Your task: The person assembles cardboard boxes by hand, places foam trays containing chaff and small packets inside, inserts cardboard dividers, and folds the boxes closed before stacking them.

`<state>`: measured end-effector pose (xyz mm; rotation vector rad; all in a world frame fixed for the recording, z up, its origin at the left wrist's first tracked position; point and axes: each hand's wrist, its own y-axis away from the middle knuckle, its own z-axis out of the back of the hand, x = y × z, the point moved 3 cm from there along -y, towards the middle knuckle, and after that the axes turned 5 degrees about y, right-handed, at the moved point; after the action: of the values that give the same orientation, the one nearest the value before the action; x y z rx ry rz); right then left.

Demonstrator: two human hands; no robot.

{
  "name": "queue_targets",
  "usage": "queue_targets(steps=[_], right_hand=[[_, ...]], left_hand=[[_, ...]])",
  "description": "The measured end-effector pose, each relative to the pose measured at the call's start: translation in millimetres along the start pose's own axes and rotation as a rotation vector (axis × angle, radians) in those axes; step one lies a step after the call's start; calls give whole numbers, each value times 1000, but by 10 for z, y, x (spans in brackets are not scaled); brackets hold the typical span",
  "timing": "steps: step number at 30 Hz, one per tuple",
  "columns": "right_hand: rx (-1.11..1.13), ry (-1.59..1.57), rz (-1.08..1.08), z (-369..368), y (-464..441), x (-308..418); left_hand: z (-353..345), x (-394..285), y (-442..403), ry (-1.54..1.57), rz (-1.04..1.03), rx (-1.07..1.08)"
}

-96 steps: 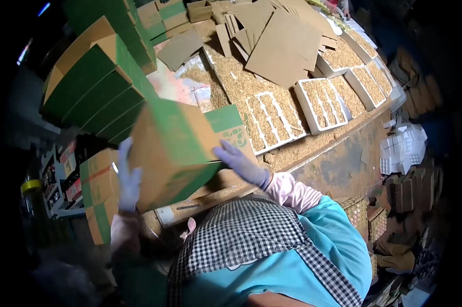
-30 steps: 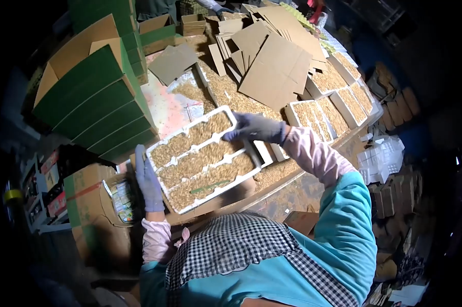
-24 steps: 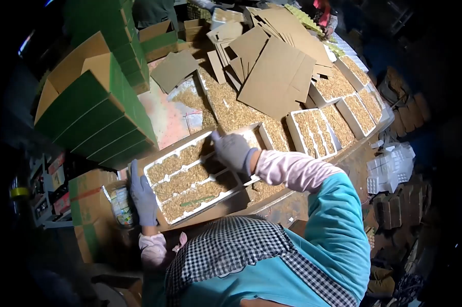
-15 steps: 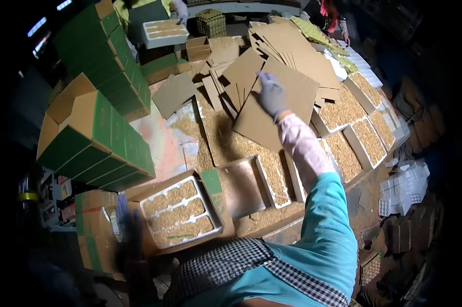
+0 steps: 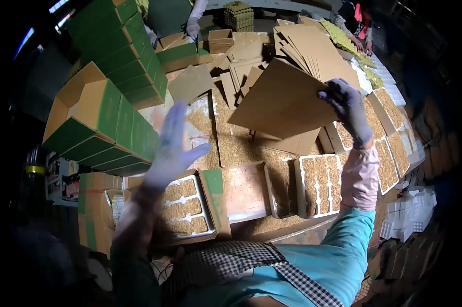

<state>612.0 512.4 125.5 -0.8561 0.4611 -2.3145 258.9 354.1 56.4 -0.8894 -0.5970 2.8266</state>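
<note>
In a grey-violet glove, my right hand point(image 5: 348, 110) grips a flat brown cardboard sheet point(image 5: 285, 100) by its right edge. The sheet is lifted and tilted above the table. My left hand point(image 5: 173, 148), gloved too, is raised with fingers stretched out and thumb apart, holding nothing. Below it stands an open carton point(image 5: 216, 204) with green printed flaps. Inside sits a white tray point(image 5: 204, 212) whose sections are filled with straw-coloured chaff-like material. My left forearm hides part of this carton.
Green cartons point(image 5: 116, 112) are stacked at the left. Loose cardboard sheets point(image 5: 320, 51) lie at the back. More filled white trays point(image 5: 320, 184) line the front and right. Co-workers' hands, one gloved point(image 5: 193, 28), are at the far side.
My right hand has lifted a cardboard sheet off the pile and brought it right and nearer. My left hand has risen from the carton's left side to above it. The view has shifted.
</note>
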Motion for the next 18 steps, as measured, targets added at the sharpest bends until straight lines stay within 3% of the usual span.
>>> queue_targets(steps=[2, 4, 6, 7, 8, 10, 11, 12, 13, 14, 16, 18], right_hand=[[34, -87, -42, 179, 112, 238], [43, -169, -26, 310, 209, 343], [-65, -339, -126, 378, 269, -43], [-113, -546, -196, 446, 232, -228], [-251, -517, -278, 527, 222, -555], [-231, -291, -427, 580, 231, -1868], [-99, -16, -410, 450, 196, -2436], [-154, 209, -349, 224, 148, -2009], [-221, 441, -306, -6, 104, -1554], [-256, 475, -35, -219, 91, -498], [46, -453, 271, -742, 366, 1020], [256, -204, 517, -1151, 613, 1592]], left_hand=[[-344, -194, -401, 144, 33, 108], [-550, -208, -593, 190, -154, 94], [-601, -116, -526, 119, -164, 134], [-437, -183, -429, 190, -240, 38], [-305, -107, -308, 8, -382, -51], [46, 138, -36, 181, -124, -93], [235, 163, 77, 121, -94, -126], [385, 224, 218, 146, -7, -127], [547, 192, 345, 103, -67, -138], [685, 129, 474, 60, -124, -148], [817, 141, 750, 111, -139, -123], [933, 148, 1055, -3, -346, -123]])
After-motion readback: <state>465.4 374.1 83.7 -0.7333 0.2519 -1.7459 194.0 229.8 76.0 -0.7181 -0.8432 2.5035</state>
